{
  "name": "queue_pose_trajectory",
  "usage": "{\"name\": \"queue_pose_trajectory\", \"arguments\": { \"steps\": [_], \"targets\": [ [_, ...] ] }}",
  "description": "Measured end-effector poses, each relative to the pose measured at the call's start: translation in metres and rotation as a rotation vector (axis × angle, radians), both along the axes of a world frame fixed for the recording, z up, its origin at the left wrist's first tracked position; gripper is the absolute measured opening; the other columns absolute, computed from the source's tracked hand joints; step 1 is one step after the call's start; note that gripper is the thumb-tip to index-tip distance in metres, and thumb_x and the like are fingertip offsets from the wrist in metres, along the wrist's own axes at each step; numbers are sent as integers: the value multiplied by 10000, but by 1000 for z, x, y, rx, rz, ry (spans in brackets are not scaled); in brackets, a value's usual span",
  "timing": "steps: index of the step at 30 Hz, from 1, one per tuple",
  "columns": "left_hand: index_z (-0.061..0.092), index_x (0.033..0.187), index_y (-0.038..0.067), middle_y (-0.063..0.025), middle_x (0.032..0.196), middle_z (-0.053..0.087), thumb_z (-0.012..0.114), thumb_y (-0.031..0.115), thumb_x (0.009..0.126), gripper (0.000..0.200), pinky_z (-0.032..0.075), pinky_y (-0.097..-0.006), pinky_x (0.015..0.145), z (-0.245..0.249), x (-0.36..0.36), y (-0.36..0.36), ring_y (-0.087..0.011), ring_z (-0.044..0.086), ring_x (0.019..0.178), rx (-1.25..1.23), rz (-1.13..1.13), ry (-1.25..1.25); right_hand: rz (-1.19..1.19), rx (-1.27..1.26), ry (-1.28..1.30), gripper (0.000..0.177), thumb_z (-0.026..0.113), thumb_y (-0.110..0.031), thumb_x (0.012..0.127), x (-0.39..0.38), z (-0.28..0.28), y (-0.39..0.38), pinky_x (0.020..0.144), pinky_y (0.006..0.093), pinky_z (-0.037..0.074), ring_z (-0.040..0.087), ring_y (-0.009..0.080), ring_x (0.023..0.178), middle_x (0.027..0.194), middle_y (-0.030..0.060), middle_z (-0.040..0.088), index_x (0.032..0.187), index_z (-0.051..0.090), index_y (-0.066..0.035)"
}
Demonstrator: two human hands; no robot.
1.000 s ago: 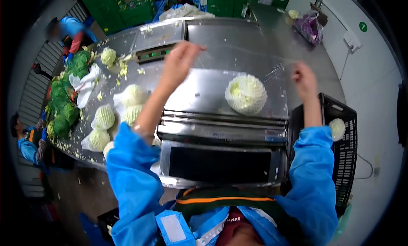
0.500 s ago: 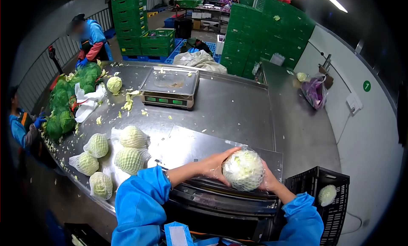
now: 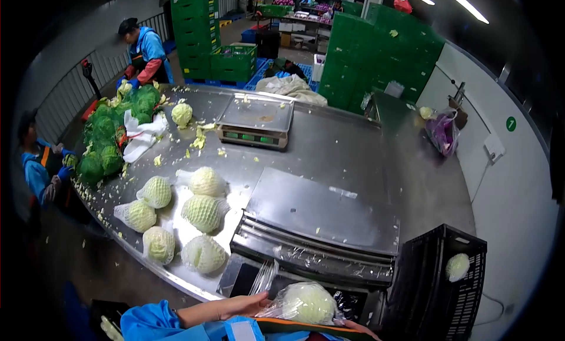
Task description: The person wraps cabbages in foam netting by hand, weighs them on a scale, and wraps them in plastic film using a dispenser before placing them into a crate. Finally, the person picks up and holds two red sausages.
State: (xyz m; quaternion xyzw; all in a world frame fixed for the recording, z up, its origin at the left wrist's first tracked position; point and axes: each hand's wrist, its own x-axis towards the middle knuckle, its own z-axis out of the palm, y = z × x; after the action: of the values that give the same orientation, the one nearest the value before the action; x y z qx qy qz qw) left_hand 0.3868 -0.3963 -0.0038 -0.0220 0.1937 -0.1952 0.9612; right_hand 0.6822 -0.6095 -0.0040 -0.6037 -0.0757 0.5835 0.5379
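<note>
A cabbage (image 3: 307, 303) in clear plastic film is low in the view, close to my body, in front of the wrapping machine (image 3: 318, 255). My left hand (image 3: 247, 305) is at its left side, with fingers against the film. My right hand (image 3: 358, 328) is at the lower right of the cabbage, only partly in view, and its fingertips are hidden. Loose film (image 3: 266, 277) stretches up beside my left fingers. Left of the machine, several cabbages in white foam nets (image 3: 203, 254) lie on the metal table (image 3: 329, 146).
A scale (image 3: 256, 120) stands mid-table, with leaf scraps around it. Green net sacks of cabbages (image 3: 109, 135) lie at left, near two people. A black crate (image 3: 432, 282) with one cabbage (image 3: 457, 267) stands at right. Green crates (image 3: 376, 58) are stacked behind.
My hands have brought the cabbage down and toward my body, from above the machine's plate to its front. Film now covers it smoothly. The view has shifted, showing another netted cabbage.
</note>
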Motion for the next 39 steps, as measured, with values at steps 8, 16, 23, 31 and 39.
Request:
{"name": "queue_pose_trajectory", "arguments": {
  "steps": [8, 16, 23, 31, 39],
  "targets": [
    [573, 899, 26, -44, 633, 574, 424, 248, 952, 273, 471, -259, 489, 50, 18, -6, -125, 580, 537, 1910, 364, 189, -465, -19, -315, 155, 449, -222, 935, -80, 30, -28, 365, 230, 352, 425, 72, 457, 598, -3, 453, 889, 498, -82],
    [533, 831, 74, 37, 577, 486, 472, 268, 937, 229, 313, -170, 327, -3, -52, -35, -40, 423, 426, 616, 564, 900, -874, -115, 506, 222, 398, -226, 957, -99, -23, -107, 313, 171, 262, 336, 31, 387, 532, -67, 379, 806, 526, -126],
    [620, 1029, -2, -77, 923, 658, 585, 108, 835, 226, 479, -255, 756, -71, 7, -113, -112, 592, 812, 1190, -75, 202, -28, -86, -183, 383, 457, -259, 907, -178, -66, -64, 886, 329, 440, 541, 204, 1026, 1124, 123, 562, 1201, 478, -15],
    [577, 974, 64, -124, 1016, 550, 300, 401, 963, 436, 431, -386, 861, 8, 105, -102, -260, 500, 1006, 122, 487, -425, -272, 470, 328, 689, 665, -128, 773, -105, 55, -74, 1039, 354, 312, 364, 209, 1239, 1310, 118, 384, 1360, 308, -79],
    [345, 1296, 24, -135, 1267, 369, 446, 335, 920, 498, 320, -337, 939, 126, 214, -137, -226, 387, 1126, 1443, 302, -956, -875, 742, 27, 793, 246, -698, 836, 56, 181, -146, 1005, 528, 323, 426, 353, 1202, 1335, 159, 419, 1360, 342, -111]
  ]
}}
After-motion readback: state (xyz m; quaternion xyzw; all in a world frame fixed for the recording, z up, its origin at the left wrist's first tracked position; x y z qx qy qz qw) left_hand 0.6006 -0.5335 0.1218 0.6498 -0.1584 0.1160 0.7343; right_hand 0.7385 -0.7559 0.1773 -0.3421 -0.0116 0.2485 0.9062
